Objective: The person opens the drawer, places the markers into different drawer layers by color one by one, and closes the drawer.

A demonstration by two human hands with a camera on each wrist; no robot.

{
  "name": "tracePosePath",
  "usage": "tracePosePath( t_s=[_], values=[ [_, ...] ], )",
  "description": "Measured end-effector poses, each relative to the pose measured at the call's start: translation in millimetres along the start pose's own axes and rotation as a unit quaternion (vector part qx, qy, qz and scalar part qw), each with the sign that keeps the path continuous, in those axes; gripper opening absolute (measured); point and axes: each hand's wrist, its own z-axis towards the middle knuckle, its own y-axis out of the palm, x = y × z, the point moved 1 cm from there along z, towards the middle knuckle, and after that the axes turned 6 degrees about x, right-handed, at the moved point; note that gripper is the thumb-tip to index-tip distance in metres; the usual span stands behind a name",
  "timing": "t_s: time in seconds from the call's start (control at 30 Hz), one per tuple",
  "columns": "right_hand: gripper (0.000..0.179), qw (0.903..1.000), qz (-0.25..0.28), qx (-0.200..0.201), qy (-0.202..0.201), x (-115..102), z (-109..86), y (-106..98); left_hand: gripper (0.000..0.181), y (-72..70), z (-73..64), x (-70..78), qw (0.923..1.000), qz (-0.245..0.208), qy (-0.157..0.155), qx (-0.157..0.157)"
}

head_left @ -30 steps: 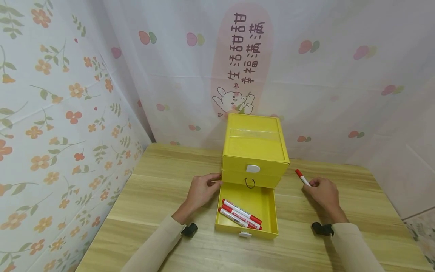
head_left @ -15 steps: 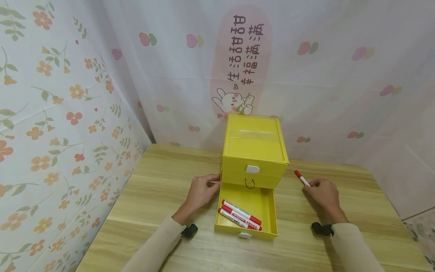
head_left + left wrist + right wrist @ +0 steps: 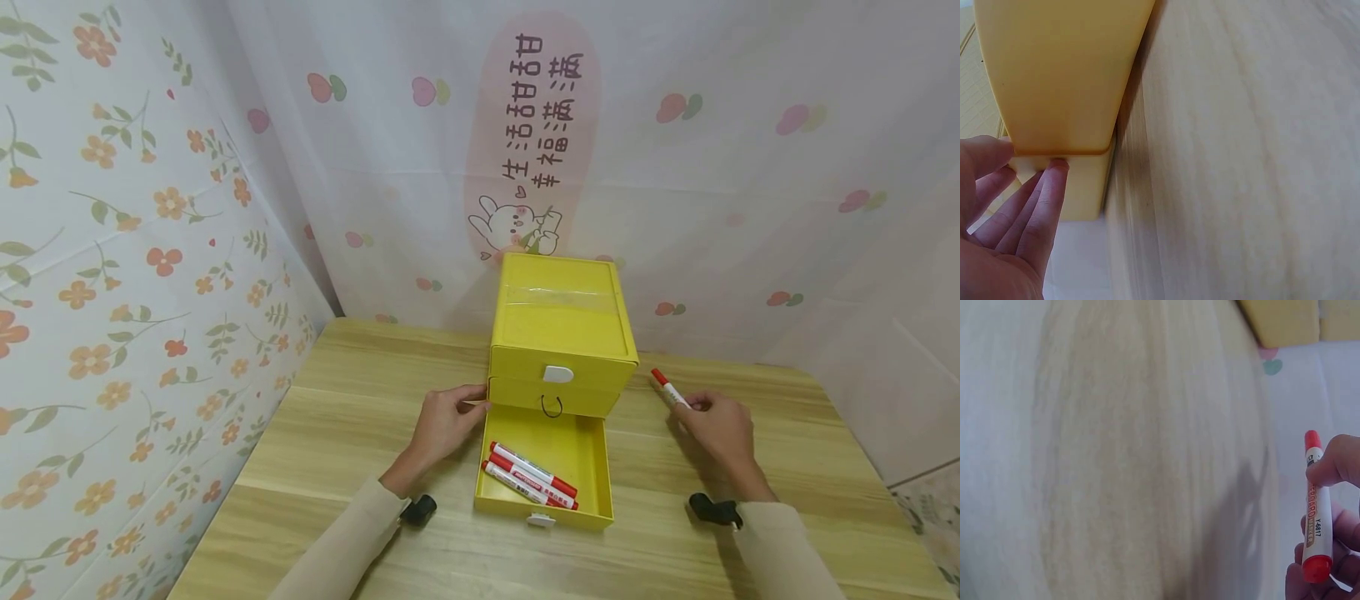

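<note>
A yellow two-drawer box (image 3: 564, 312) stands mid-table, its lower drawer (image 3: 577, 442) pulled out. Several red-capped white markers (image 3: 528, 475) lie side by side in that drawer, toward its front left. My left hand (image 3: 444, 421) touches the box's left side where the drawer emerges. In the left wrist view, the fingertips (image 3: 1057, 167) rest with fairly straight fingers against the yellow wall beside the seam. To the right of the box, my right hand (image 3: 716, 427) pinches another red-and-white marker (image 3: 1318, 519) between thumb and fingers, close over the table.
The upper drawer, with a white pull tab (image 3: 558, 373), is shut. A black loop (image 3: 552, 406) hangs on the panel below it. The wooden table (image 3: 360, 375) meets a printed curtain (image 3: 405, 208) behind and a floral one (image 3: 135, 292) at left.
My right hand has shifted slightly right and the marker's far end has come up a little, with more of its barrel showing. The left hand and the drawer have stayed put.
</note>
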Motion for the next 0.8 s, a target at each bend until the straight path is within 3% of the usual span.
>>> tracePosePath(
  t_s=[0.33, 0.8],
  values=[
    [0.023, 0.9992, 0.0, 0.016, -0.037, -14, -5.1, -13, 0.027, 0.2, -0.9, 1.7, 0.9999, -0.005, 0.01, 0.004],
    [0.021, 0.9948, 0.006, 0.038, -0.094, -37, -13.6, -31, 0.029, 0.8, -1.1, -0.5, 1.0, 0.004, -0.002, 0.007]
  ],
)
